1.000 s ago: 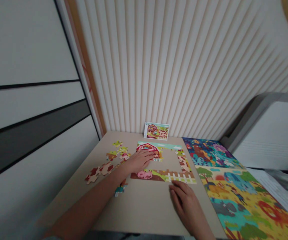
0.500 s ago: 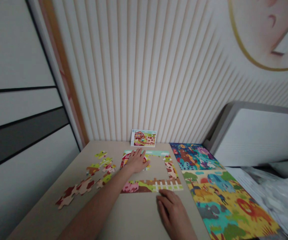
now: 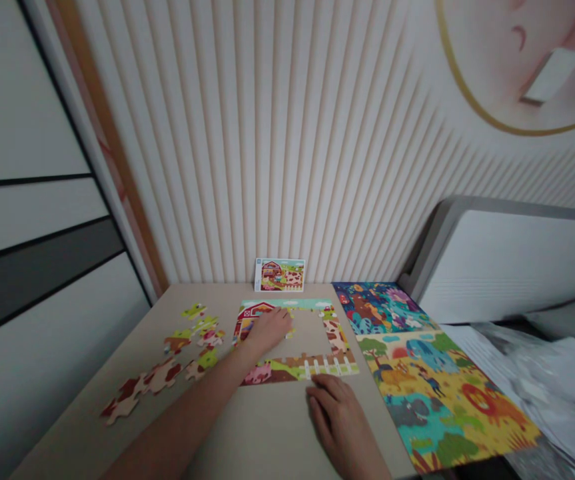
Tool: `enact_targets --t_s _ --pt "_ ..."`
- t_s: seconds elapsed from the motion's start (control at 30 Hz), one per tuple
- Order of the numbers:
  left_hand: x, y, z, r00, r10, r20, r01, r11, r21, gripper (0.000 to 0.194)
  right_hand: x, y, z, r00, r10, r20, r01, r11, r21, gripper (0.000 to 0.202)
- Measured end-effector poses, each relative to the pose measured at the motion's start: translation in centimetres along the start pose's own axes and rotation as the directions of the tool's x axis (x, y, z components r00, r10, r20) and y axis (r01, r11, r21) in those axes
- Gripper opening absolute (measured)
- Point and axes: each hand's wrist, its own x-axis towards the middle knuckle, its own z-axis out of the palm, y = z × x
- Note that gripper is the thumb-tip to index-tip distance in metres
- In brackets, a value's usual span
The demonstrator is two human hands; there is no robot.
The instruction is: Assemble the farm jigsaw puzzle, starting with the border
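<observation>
A partly assembled farm jigsaw puzzle [image 3: 272,373] lies on the table, its border joined around a bare middle. My left hand [image 3: 271,328] reaches over its barn side, fingers bent down and drawn together; whatever is under the fingertips is hidden. My right hand [image 3: 334,407] rests on the table at the puzzle's lower edge, near the white fence, with loosely bent fingers and nothing visible in it. To the left lie loose puzzle pieces: brown-and-cream cow pieces [image 3: 162,375], a green piece [image 3: 194,310] and several others.
A picture card [image 3: 281,275] of the farm scene leans against the ribbed wall [image 3: 227,167]. On the right are a finished dark-blue puzzle [image 3: 384,308] and a yellow safari puzzle [image 3: 447,393]. Beyond them lie clear plastic bags [image 3: 532,367].
My left hand's fingers, spread over the barn side before, are now bent and closer together. My right hand stays at the lower edge. The whole view has shifted slightly.
</observation>
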Motion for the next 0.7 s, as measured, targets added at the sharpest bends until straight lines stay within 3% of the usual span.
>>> enact_targets --t_s 0.2,0.4,0.7 --pt "0.2 -0.5 -0.4 0.993 0.122 -0.002 -0.122 0.993 -0.007 0.044 0.0 -0.2 -0.1 1.0 -0.007 -0.026 0.007 1.0 -0.006 0.025" --pt "1.7 -1.5 -1.0 0.991 0.135 0.025 -0.134 0.991 -0.025 0.039 0.0 -0.2 0.0 1.0 0.014 -0.015 -0.014 1.0 0.005 0.025" --pt "3.2 2.2 -0.8 0.999 -0.031 -0.034 0.032 0.999 0.016 0.044 0.0 -0.1 0.1 1.0 0.0 -0.027 0.0 1.0 -0.006 0.023"
